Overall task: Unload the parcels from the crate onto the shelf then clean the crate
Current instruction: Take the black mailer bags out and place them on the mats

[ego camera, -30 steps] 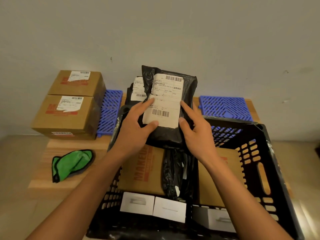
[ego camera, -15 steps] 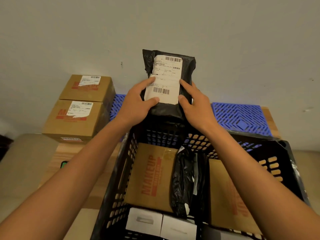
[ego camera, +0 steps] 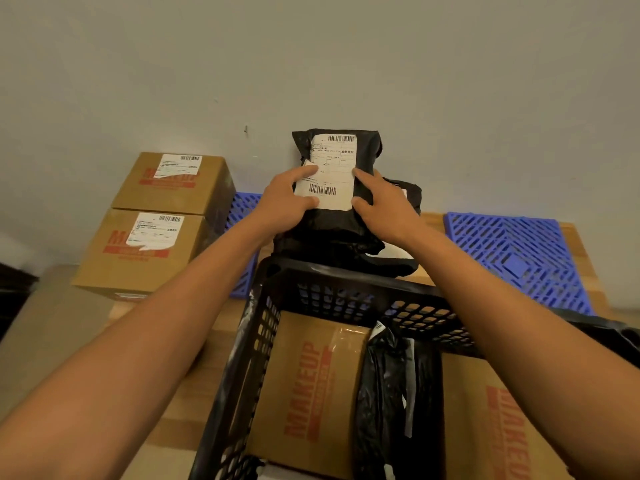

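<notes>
A black plastic parcel (ego camera: 332, 220) with a white barcode label stands tilted against the wall, on top of other black parcels (ego camera: 401, 261) on the wooden shelf (ego camera: 429, 220). My left hand (ego camera: 282, 202) grips its left edge, thumb on the label. My right hand (ego camera: 382, 206) grips its right edge the same way. Below them the black crate (ego camera: 256, 341) holds two brown "MAKEUP" boxes (ego camera: 311, 393) and a black bag (ego camera: 391, 393) between them.
Two brown labelled boxes (ego camera: 149, 244) are stacked at the left of the shelf. Blue plastic grids lie flat behind them (ego camera: 242, 209) and at the right (ego camera: 512, 261). A grey wall rises right behind the shelf.
Both hands carried the black parcel up out of the crate and forward to the wall, setting it on the black parcels there. The view shifted forward, and the green cloth left the frame.
</notes>
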`<action>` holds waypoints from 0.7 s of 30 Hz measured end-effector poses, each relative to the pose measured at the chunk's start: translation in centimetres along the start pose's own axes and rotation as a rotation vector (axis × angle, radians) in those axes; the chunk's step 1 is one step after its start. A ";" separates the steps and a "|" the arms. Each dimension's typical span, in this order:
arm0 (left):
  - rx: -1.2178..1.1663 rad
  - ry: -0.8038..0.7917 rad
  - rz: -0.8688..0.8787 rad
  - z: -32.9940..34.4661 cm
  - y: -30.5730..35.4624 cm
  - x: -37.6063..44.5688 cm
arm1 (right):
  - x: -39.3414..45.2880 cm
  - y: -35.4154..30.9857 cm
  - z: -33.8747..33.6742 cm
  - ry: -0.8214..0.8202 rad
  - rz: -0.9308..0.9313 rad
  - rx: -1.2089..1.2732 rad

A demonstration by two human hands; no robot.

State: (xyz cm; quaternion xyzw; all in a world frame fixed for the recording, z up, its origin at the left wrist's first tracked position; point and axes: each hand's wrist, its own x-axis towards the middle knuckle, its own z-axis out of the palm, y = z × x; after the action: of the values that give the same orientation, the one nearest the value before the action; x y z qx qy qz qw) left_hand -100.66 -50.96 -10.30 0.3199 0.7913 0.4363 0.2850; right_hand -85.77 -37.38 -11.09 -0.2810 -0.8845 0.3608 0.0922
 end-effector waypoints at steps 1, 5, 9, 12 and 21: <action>0.000 -0.017 -0.020 0.2 -0.3 0.4 | 0.4 0.3 0.1 -0.027 0.005 -0.013; 0.006 -0.087 -0.078 1.0 -1.4 1.5 | 1.6 1.5 0.5 -0.135 0.067 -0.041; 0.073 -0.111 -0.094 1.3 -2.4 2.3 | 2.0 2.4 1.3 -0.225 0.086 -0.055; 0.164 -0.131 -0.090 1.4 -3.0 2.7 | 2.2 2.9 1.9 -0.269 0.100 -0.080; 0.408 -0.211 -0.048 2.0 -3.9 3.1 | 2.7 3.9 2.5 -0.348 0.172 -0.243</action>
State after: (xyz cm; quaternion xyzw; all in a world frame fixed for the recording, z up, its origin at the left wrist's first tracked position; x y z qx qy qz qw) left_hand -102.16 -49.26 -15.18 0.3958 0.8363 0.2246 0.3058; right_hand -87.21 -35.09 -15.67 -0.2979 -0.8969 0.3011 -0.1273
